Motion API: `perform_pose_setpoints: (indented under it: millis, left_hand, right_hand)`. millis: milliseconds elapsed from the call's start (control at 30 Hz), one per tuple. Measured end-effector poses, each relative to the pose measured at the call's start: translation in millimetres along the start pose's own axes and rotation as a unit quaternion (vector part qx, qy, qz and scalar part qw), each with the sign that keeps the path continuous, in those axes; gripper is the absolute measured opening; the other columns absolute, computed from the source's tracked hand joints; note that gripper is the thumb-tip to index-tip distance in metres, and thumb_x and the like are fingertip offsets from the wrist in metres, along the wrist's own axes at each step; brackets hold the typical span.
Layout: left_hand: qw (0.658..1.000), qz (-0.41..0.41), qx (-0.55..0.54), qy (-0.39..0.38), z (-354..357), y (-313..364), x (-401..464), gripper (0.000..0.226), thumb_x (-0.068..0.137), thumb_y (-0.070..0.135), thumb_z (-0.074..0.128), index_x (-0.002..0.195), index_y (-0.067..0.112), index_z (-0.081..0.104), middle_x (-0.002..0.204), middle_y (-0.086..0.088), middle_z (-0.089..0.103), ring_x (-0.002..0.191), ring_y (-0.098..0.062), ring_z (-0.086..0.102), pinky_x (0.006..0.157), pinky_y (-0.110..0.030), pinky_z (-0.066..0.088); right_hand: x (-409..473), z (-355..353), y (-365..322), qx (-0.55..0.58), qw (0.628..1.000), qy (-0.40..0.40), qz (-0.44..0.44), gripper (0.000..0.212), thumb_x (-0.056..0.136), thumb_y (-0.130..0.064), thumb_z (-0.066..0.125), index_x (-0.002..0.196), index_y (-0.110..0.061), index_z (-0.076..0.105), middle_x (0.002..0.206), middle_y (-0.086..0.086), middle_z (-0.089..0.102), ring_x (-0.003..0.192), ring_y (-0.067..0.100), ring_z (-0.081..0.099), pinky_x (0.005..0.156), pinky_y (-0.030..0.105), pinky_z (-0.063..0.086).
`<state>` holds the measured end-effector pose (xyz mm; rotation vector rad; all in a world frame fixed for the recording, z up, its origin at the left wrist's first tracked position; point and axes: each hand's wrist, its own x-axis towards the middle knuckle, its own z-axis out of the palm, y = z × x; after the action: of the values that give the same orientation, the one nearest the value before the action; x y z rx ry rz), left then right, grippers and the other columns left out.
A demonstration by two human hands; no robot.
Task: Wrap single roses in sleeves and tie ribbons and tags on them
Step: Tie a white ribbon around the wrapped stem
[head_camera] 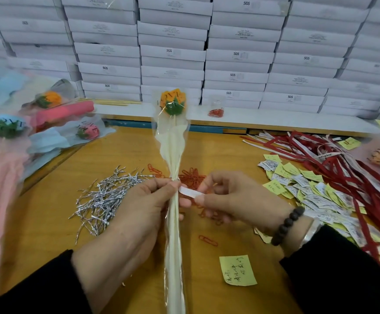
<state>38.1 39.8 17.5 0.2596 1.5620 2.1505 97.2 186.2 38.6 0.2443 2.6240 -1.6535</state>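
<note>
1. Head view: the sleeved rose (173, 103) stands upright over the middle of the worktop (121, 155), its orange head away from the person, its long axis running from the near edge toward the wall of white boxes (241, 55).
2. Head view: the left hand (137, 207) grips the gathered sleeve (173, 155) at its narrow neck, thumb and fingers curled round it from the left.
3. Head view: the right hand (236, 200), just right of the stem, pinches a white ribbon (190, 192) between thumb and fingertips; the strip reaches leftward to the neck, touching the sleeve right by the left thumb.
4. Judgement: the tying looks just begun, and the ribbon must pass round the neck, across the stem's axis; the right hand is the nearer to do it.
5. Head view: silver twist ties (103, 196) lie left of the hands, red paper clips (191, 175) behind them, and tags (309, 191) and red ribbons (343, 159) toward the right edge.
</note>
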Motion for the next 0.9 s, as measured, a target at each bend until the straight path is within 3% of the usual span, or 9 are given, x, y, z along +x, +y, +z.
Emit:
perform_pose_setpoints:
  millis: [133, 200, 333, 433, 567, 700, 900]
  left_hand:
    - [1.000, -0.001, 0.002, 0.027, -4, 0, 3, 0.011, 0.090, 0.012, 0.054, 0.090, 0.003, 0.060, 0.053, -0.009, 0.064, 0.040, -0.013, 0.054, 0.040, -0.016, 0.044]
    - [1.000, -0.003, -0.002, 0.018, -3, -1, 3, 0.011, 0.089, 0.011, 0.054, 0.090, 0.002, 0.060, 0.057, -0.011, 0.066, 0.045, -0.014, 0.057, 0.040, -0.017, 0.046]
    - [0.999, -0.023, -0.010, -0.033, 2, -4, -2, 0.015, 0.083, 0.006, 0.058, 0.093, -0.004, 0.059, 0.084, -0.016, 0.067, 0.055, -0.017, 0.066, 0.040, -0.020, 0.048]
    - [0.996, -0.042, 0.000, -0.073, 5, -7, -4, 0.026, 0.071, 0.010, 0.062, 0.093, -0.004, 0.060, 0.078, -0.017, 0.067, 0.055, -0.017, 0.067, 0.040, -0.021, 0.049]
    - [0.994, -0.051, 0.002, -0.095, 6, -6, -6, 0.023, 0.068, 0.012, 0.061, 0.088, 0.000, 0.060, 0.068, -0.016, 0.066, 0.052, -0.016, 0.064, 0.040, -0.021, 0.048]
    - [0.994, -0.055, 0.005, -0.096, 5, -7, -6, 0.021, 0.071, 0.010, 0.061, 0.089, -0.002, 0.061, 0.067, -0.014, 0.066, 0.052, -0.015, 0.064, 0.040, -0.020, 0.048]
    - [0.996, -0.047, 0.005, -0.076, 4, -7, -5, 0.011, 0.080, 0.006, 0.057, 0.086, -0.001, 0.063, 0.062, -0.016, 0.064, 0.050, -0.014, 0.063, 0.038, -0.020, 0.047]
  right_hand:
    - [-8, -31, 2, 0.014, 1.000, -0.021, 0.016, 0.006, 0.083, -0.014, 0.065, 0.078, -0.012, 0.064, 0.059, -0.001, 0.062, 0.040, 0.003, 0.045, 0.039, 0.011, 0.033]
    - [-9, -38, 5, 0.035, 0.999, 0.003, 0.021, 0.007, 0.083, -0.011, 0.064, 0.076, -0.011, 0.064, 0.059, 0.000, 0.061, 0.040, 0.003, 0.044, 0.038, 0.011, 0.033]
    - [1, -20, 10, 0.085, 0.992, 0.084, 0.043, 0.012, 0.088, -0.008, 0.060, 0.076, -0.010, 0.061, 0.050, -0.001, 0.057, 0.033, 0.003, 0.040, 0.032, 0.011, 0.029]
    - [10, 5, 11, 0.100, 0.988, 0.111, 0.040, 0.008, 0.089, -0.009, 0.059, 0.081, -0.009, 0.061, 0.049, -0.001, 0.054, 0.032, 0.005, 0.039, 0.032, 0.014, 0.031]
    - [14, 22, 10, 0.142, 0.984, 0.107, 0.025, 0.017, 0.088, -0.006, 0.058, 0.073, -0.013, 0.059, 0.041, -0.003, 0.052, 0.026, 0.005, 0.038, 0.030, 0.012, 0.028]
    - [14, 20, 10, 0.133, 0.987, 0.087, -0.009, 0.019, 0.089, -0.005, 0.057, 0.072, -0.012, 0.062, 0.046, 0.001, 0.052, 0.026, 0.004, 0.036, 0.029, 0.012, 0.026]
    - [13, 20, 14, 0.055, 0.996, 0.041, -0.055, 0.019, 0.092, -0.008, 0.054, 0.105, -0.011, 0.067, 0.052, -0.003, 0.055, 0.030, 0.003, 0.038, 0.033, 0.012, 0.029]
